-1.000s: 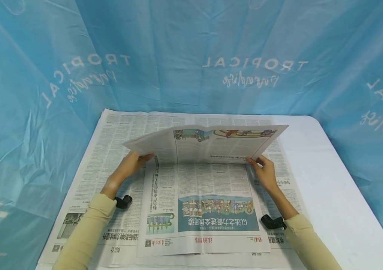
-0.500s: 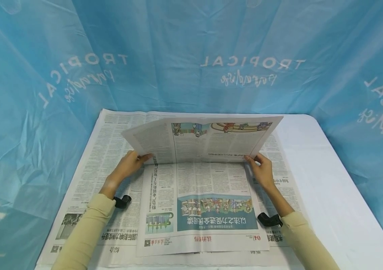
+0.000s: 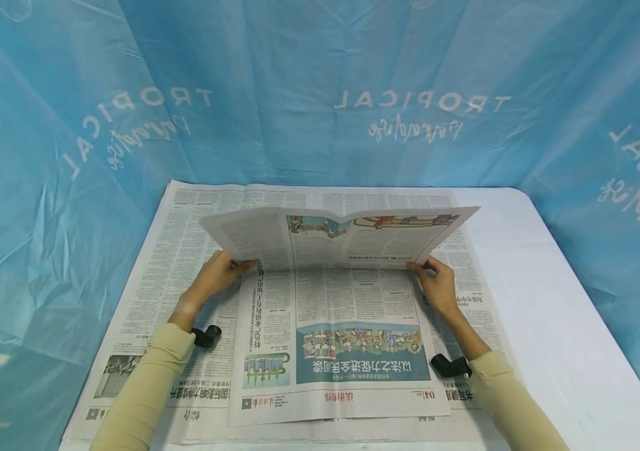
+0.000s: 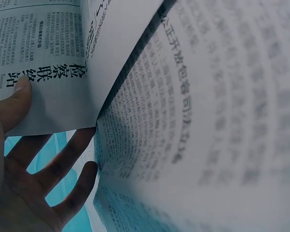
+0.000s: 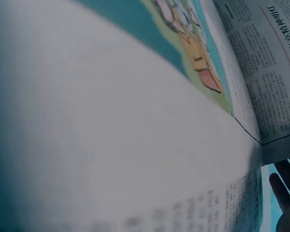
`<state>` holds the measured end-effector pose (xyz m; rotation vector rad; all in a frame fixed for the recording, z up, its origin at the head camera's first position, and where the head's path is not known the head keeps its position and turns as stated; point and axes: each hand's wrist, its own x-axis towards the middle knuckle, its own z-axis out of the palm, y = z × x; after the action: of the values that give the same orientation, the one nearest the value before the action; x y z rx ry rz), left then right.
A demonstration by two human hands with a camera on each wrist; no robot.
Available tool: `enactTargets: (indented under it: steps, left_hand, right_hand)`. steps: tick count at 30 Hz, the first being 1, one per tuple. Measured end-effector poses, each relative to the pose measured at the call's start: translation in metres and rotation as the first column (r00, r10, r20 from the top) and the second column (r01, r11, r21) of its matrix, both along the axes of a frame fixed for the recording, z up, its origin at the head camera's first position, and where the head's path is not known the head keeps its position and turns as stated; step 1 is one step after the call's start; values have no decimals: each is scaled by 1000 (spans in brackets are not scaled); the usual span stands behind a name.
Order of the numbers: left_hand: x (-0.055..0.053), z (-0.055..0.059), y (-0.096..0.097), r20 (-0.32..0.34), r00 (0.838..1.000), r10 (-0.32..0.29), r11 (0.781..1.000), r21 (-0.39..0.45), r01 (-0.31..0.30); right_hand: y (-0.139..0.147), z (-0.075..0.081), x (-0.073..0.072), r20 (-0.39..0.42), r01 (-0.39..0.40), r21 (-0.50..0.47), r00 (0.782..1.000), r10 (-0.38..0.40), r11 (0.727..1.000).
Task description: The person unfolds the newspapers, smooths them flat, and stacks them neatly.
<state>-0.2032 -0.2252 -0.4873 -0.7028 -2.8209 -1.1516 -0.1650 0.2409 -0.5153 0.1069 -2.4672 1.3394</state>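
Observation:
A folded newspaper lies in the middle in the head view, its near half flat and its far half bent upward along a crosswise crease. My left hand pinches the left edge of the raised half close to the crease. At the right edge, my right hand pinches the same half. In the left wrist view, the left thumb presses on the printed page, with the other fingers spread below and behind it. Only part of the right hand shows at the border of the right wrist view.
Larger newspaper sheets cover most of the white table, whose right side shows bare. A blue curtain with white lettering surrounds the table at the back and sides. Each wrist carries a black device.
The raised half of the newspaper first stood up higher, then its top edge sank back and its middle sagged. Both hands stay nearly in place at its sides.

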Motion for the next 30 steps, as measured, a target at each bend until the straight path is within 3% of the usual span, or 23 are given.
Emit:
enactTargets:
  steps: [4,12,24,30]
  left_hand:
    - [0,0,1,-23,1000,4,1000,1,-4]
    - [-1,-1,1,-15,1000,-4,1000,8,4]
    - [-4,-1,2,52,999,13,1000,23,-15]
    - [-4,-3,2,12,1000,-20,998,67,19]
  right_hand:
    - [4,-7,-5,-4,-5,-22,1000,5,1000]
    - [3,-4,-6,23,9,-28,1000,-8,1000]
    - [10,-6,-8,54,0,70,999,-3,998]
    - [14,-9,-13,36,-27,74,999,24,997]
